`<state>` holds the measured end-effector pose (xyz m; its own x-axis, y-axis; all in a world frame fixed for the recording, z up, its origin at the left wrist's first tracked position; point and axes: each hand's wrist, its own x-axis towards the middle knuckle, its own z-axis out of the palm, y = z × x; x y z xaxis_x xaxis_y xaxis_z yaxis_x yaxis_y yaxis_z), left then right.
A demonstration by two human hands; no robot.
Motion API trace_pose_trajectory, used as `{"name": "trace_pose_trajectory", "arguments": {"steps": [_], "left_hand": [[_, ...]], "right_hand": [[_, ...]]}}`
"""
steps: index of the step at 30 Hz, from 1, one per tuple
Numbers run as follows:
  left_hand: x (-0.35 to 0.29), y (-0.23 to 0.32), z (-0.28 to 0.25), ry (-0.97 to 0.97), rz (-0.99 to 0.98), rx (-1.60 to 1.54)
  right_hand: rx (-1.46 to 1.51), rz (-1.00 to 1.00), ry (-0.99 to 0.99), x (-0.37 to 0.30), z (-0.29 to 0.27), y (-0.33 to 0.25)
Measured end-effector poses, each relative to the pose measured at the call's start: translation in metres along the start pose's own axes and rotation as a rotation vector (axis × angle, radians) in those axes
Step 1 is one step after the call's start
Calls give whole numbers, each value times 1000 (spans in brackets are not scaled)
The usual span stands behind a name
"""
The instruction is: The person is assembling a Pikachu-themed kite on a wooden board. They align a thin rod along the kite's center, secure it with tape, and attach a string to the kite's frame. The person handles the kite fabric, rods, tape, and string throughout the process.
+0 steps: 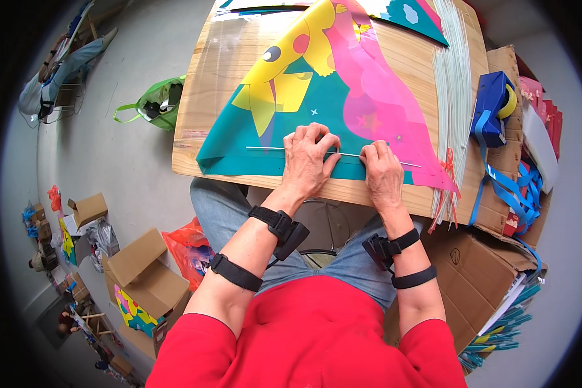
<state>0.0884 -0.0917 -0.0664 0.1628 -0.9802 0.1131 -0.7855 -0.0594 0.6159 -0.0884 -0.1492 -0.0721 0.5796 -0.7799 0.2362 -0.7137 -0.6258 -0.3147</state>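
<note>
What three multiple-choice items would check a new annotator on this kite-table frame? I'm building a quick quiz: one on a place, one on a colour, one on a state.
1. Where does the blue tape dispenser sit?
A. right of the wooden board
B. on the floor
C. on the person's lap

2. The kite sheet under the hands is mostly
A. black
B. teal, yellow and pink
C. white

3. The thin white rod is
A. standing upright
B. pressed flat by the left hand and right hand
C. snapped in two

Key: A, it rests on boxes at right; B, colours show; B, fingers lie on it.

Thin white rod (333, 154) lies flat across colourful kite sheet (317, 103).
</note>
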Motion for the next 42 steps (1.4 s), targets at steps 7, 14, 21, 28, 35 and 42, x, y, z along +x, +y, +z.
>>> {"name": "trace_pose_trajectory", "arguments": {"steps": [7, 14, 21, 28, 35, 42], "left_hand": [[2, -1, 2, 23, 39, 6], [2, -2, 2, 18, 49, 46], [2, 0, 1, 10, 50, 44], [2, 0, 0, 2, 45, 54], [2, -1, 1, 5, 52, 52], [2, -2, 1, 16, 52, 38]], "right_hand": [[-10, -7, 6, -1, -2, 6], [-4, -1, 37, 0, 3, 4], [5, 3, 51, -1, 3, 4], [-5, 12, 48, -1, 4, 3], [18, 3, 39, -2, 3, 4], [30, 2, 42, -3, 4, 4]]}}
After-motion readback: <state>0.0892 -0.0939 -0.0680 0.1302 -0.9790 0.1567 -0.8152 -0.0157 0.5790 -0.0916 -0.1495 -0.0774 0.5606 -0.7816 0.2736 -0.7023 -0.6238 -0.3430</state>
